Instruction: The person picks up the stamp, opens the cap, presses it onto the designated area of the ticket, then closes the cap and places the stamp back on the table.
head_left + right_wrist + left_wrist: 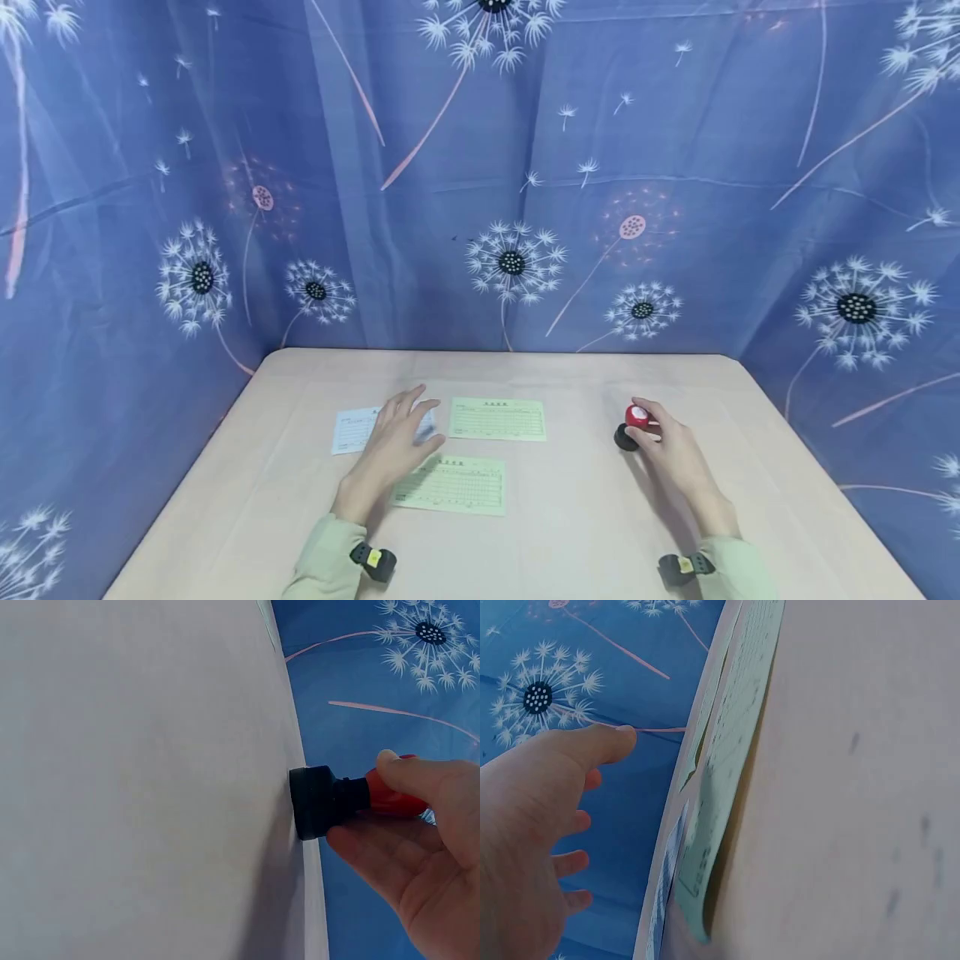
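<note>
A stamp (pixel 311 802) with a red knob handle and a black base stands on the right side of the table. My right hand (pixel 678 454) holds its red knob between thumb and fingers. On the left, my left hand (pixel 393 446) hovers with fingers spread, gripping nothing. Partly hidden beneath it lies a blue printed slip (pixel 348 433). One green printed slip (pixel 498 418) lies to the right of the fingers. Closer to me is a second green slip (pixel 457 487), one edge lifted off the table in the left wrist view.
The pale table (pixel 570 533) has rounded far corners. A blue curtain (pixel 420 250) with dandelion prints surrounds it at the back and sides. Each wrist wears a black band, and both sleeves are pale green.
</note>
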The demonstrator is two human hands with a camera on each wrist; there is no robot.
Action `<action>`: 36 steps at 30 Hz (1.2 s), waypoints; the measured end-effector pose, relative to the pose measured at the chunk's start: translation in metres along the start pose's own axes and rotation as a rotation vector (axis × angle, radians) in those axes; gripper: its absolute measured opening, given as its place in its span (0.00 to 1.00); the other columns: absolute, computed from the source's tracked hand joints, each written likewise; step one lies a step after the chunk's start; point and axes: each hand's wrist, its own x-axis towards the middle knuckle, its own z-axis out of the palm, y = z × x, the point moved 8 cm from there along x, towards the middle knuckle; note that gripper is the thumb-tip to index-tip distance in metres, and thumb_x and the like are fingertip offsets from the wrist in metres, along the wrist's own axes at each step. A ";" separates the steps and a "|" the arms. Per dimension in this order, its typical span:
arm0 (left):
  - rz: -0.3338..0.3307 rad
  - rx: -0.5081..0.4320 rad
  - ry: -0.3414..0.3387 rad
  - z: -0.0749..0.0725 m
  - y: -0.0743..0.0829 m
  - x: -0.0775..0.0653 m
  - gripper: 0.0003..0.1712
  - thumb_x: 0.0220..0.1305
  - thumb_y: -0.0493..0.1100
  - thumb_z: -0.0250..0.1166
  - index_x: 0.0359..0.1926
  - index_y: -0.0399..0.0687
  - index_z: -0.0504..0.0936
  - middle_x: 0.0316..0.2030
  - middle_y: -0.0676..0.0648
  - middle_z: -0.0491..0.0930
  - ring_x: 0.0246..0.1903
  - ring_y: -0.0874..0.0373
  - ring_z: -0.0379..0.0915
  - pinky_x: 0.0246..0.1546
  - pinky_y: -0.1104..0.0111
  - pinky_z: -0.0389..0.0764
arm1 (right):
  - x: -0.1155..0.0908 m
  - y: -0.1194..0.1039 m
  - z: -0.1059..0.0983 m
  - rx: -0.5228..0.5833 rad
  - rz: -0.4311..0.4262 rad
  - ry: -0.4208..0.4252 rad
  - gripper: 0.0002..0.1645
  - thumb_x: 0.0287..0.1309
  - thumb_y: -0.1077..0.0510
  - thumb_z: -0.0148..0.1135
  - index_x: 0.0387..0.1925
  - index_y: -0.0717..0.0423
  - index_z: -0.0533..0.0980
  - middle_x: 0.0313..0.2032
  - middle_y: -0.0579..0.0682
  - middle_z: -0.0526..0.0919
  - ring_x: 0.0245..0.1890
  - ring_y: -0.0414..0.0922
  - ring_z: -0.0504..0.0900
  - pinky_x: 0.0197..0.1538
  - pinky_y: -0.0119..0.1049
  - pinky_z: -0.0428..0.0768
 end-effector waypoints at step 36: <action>0.072 -0.226 -0.123 0.030 0.067 0.016 0.30 0.69 0.55 0.61 0.69 0.53 0.70 0.67 0.50 0.71 0.68 0.48 0.63 0.70 0.51 0.64 | 0.004 -0.037 -0.006 0.231 0.017 0.074 0.29 0.56 0.56 0.73 0.59 0.54 0.76 0.47 0.59 0.87 0.41 0.22 0.80 0.45 0.16 0.79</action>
